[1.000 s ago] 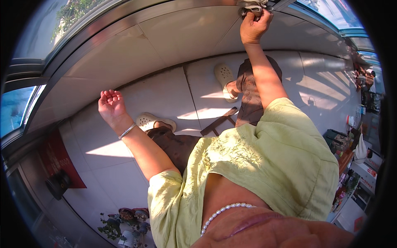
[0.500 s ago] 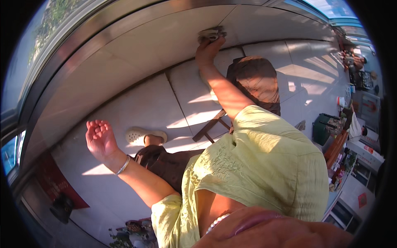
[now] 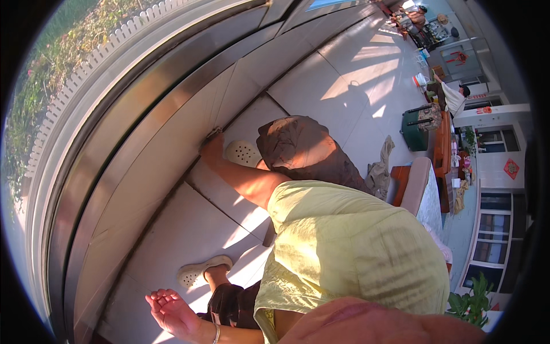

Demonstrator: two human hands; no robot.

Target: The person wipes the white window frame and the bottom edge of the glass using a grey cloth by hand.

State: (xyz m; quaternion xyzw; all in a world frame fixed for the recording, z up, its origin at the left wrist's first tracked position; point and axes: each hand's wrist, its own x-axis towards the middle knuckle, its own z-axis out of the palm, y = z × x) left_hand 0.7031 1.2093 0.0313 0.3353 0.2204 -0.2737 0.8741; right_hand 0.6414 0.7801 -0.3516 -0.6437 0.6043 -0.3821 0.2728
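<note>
Head view, looking steeply down along the person's own body. The right hand (image 3: 212, 150) reaches forward with the arm stretched out and presses on a small grey cloth (image 3: 214, 133), which lies on the pale floor tile (image 3: 172, 229) just below the metal window track (image 3: 114, 143). The fingers are curled over the cloth; how firmly they clasp it cannot be told, since the hand covers most of it and only a crumpled edge shows above the knuckles. The cloth lies beside a dark grout joint, where the tiles meet the brushed, silver-grey rails of the track.

The left hand (image 3: 172, 312) hangs free near the lower edge, palm up, fingers loosely spread, holding nothing; a thin silvery bangle (image 3: 216, 332) circles the wrist. It is well apart from the cloth.

The tiles are large, smooth, off-white rectangles, striped with hard sunlight and shadow. Two cream perforated clogs are visible: one (image 3: 243, 153) just beside the right forearm, the other (image 3: 201, 270) worn on the foot near the left hand. The person wears a light yellow-green top (image 3: 349, 252) with a woven, slightly embossed texture and dark brown trousers (image 3: 301, 146) of soft, creased fabric.

Beyond the window, a white picket fence (image 3: 86, 69) borders dry vegetation. At upper right stand a green hard-shell suitcase (image 3: 415, 129) and wooden furniture (image 3: 442, 149).
</note>
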